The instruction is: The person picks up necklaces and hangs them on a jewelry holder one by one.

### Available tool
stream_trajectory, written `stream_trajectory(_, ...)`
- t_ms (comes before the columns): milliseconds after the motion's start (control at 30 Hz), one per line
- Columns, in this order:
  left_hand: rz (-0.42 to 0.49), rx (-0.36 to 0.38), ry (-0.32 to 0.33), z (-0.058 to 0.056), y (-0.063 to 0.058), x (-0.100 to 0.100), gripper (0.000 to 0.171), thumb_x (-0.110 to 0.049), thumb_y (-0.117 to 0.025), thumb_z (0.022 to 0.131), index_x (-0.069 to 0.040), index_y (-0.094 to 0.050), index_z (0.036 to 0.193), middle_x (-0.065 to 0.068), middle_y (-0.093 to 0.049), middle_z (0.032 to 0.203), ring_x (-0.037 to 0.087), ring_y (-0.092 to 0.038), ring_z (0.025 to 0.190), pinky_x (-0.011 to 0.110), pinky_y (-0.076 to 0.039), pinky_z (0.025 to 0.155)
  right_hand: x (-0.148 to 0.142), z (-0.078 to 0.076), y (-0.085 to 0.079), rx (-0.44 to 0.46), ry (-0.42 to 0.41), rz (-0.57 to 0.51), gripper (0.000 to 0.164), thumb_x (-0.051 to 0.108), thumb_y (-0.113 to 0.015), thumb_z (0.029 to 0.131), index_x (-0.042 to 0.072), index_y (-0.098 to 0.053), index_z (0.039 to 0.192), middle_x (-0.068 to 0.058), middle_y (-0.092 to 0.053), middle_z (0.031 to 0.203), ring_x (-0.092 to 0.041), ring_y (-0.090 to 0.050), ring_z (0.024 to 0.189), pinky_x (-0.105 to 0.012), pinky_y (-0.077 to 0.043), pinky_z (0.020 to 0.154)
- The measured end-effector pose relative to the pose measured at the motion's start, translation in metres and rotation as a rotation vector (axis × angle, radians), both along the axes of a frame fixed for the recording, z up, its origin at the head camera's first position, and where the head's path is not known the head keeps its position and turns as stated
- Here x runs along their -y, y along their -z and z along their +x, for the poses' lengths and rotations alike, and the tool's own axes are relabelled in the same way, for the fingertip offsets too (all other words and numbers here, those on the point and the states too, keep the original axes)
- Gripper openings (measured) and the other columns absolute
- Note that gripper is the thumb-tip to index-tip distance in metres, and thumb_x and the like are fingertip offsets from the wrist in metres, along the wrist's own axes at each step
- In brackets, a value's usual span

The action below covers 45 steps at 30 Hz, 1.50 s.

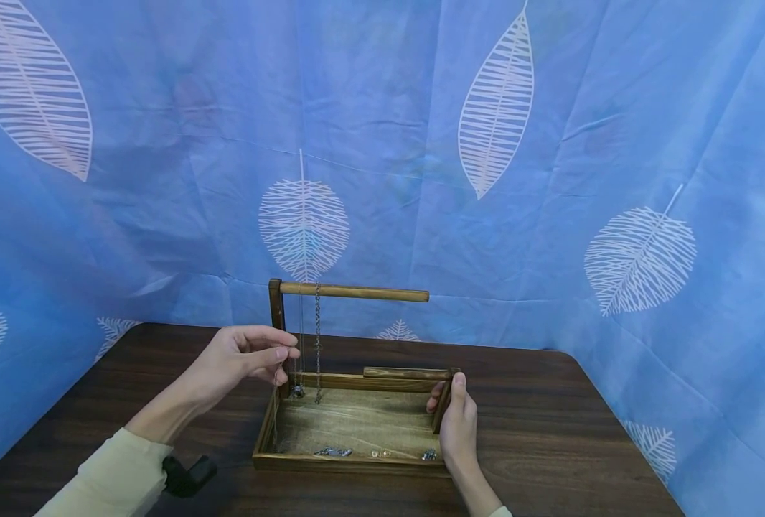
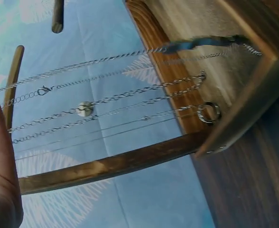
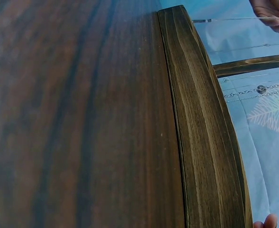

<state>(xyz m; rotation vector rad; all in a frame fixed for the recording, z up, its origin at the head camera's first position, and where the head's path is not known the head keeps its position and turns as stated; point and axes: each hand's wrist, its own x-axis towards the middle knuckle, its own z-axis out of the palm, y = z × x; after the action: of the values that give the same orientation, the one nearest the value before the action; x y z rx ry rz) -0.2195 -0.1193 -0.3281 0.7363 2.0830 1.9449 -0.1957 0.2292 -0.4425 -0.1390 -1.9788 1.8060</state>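
Observation:
A wooden jewelry stand (image 1: 350, 464) has a shallow tray, a tall left post with a bar (image 1: 357, 291) and a short right post with a lower bar (image 1: 408, 373). Beside the tall post, my left hand (image 1: 240, 359) pinches a thin necklace (image 2: 101, 59) that hangs down into the tray's left side; a blue-dark piece (image 2: 191, 45) shows along it. From the tall bar hang a thicker chain necklace (image 1: 318, 337) and a fine necklace with a ring pendant (image 2: 209, 113). My right hand (image 1: 458, 420) grips the short post, thumb at its top.
Along the tray's front inner edge lie a silvery jewelry piece (image 1: 334, 452), small gold-toned pieces (image 1: 381, 453) and a small dark cluster (image 1: 429, 454). The stand rests on a dark wooden table (image 1: 550, 445). Behind hangs a blue curtain (image 1: 382, 179) with white leaf prints.

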Motion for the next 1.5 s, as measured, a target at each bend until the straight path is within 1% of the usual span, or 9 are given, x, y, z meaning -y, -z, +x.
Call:
stream_trajectory(200,0.027,-0.007,-0.006,-0.001,-0.014,-0.006,0.032,-0.012,-0.066,0.099,0.004,-0.064,0.127,0.015,-0.071,0.115,0.025,-0.071,0.079,0.045,-0.061,0.075,-0.001,0.0,-0.001,0.0,-0.003,0.005,0.067,0.046,-0.024,0.111,-0.007,-0.061,0.094,-0.018,-0.061,0.076,-0.029,-0.062,0.07,-0.038,-0.052,0.066)
stream_trajectory(333,0.032,-0.017,-0.021,-0.001,-0.024,-0.01,0.033,-0.011,-0.066,0.099,0.005,-0.064,0.128,0.016,-0.07,0.116,0.026,-0.071,0.079,0.045,-0.061,0.075,0.0,0.0,0.0,0.001,0.002,0.003,0.067,0.047,-0.024,0.111,-0.006,-0.061,0.093,-0.018,-0.061,0.076,-0.028,-0.062,0.069,-0.038,-0.051,0.065)
stream_trajectory(500,0.032,-0.032,-0.042,0.0,-0.036,-0.014,0.034,-0.011,-0.067,0.099,0.003,-0.064,0.129,0.019,-0.069,0.119,0.027,-0.071,0.08,0.045,-0.061,0.075,0.0,-0.001,0.0,0.003,0.003,0.003,0.068,0.048,-0.024,0.11,-0.007,-0.061,0.094,-0.017,-0.061,0.076,-0.03,-0.062,0.07,-0.037,-0.051,0.064)
stream_trajectory(700,0.044,-0.071,-0.065,0.001,-0.047,-0.014,0.032,-0.011,-0.066,0.099,0.0,-0.065,0.129,0.017,-0.068,0.119,0.026,-0.071,0.082,0.044,-0.061,0.075,0.001,0.0,-0.001,-0.01,-0.016,0.0,0.067,0.046,-0.023,0.111,-0.008,-0.06,0.096,-0.017,-0.061,0.076,-0.031,-0.062,0.071,-0.036,-0.051,0.065)
stream_trajectory(933,0.048,-0.115,-0.076,0.002,-0.06,-0.015,0.04,-0.012,-0.065,0.1,0.005,-0.058,0.136,0.013,-0.068,0.122,0.025,-0.07,0.08,0.039,-0.06,0.07,0.001,-0.001,0.0,-0.015,-0.01,0.007,0.069,0.047,-0.023,0.111,-0.01,-0.06,0.095,-0.017,-0.06,0.076,-0.033,-0.062,0.071,-0.036,-0.051,0.065)
stream_trajectory(1100,0.05,-0.119,-0.082,0.002,-0.061,-0.015,0.041,-0.011,-0.066,0.099,0.005,-0.058,0.136,0.012,-0.069,0.121,0.025,-0.071,0.08,0.04,-0.061,0.071,0.0,-0.001,0.0,-0.009,-0.009,0.01,0.067,0.046,-0.023,0.111,-0.008,-0.06,0.095,-0.017,-0.061,0.076,-0.032,-0.062,0.071,-0.036,-0.052,0.066)
stream_trajectory(1300,0.039,-0.11,-0.087,0.004,-0.056,-0.015,0.04,-0.011,-0.066,0.099,0.002,-0.059,0.137,0.011,-0.069,0.121,0.027,-0.071,0.082,0.041,-0.061,0.074,-0.002,-0.001,0.004,0.006,-0.018,0.015,0.061,0.041,-0.022,0.112,-0.001,-0.062,0.093,-0.015,-0.062,0.077,-0.032,-0.062,0.072,-0.036,-0.051,0.065)
stream_trajectory(1500,0.049,-0.094,-0.074,0.003,-0.05,-0.015,0.037,-0.011,-0.066,0.099,-0.001,-0.062,0.135,0.014,-0.067,0.123,0.026,-0.07,0.081,0.045,-0.06,0.076,-0.003,-0.001,0.003,0.016,-0.002,0.011,0.065,0.044,-0.022,0.111,-0.003,-0.062,0.095,-0.015,-0.062,0.077,-0.033,-0.063,0.073,-0.034,-0.05,0.065)
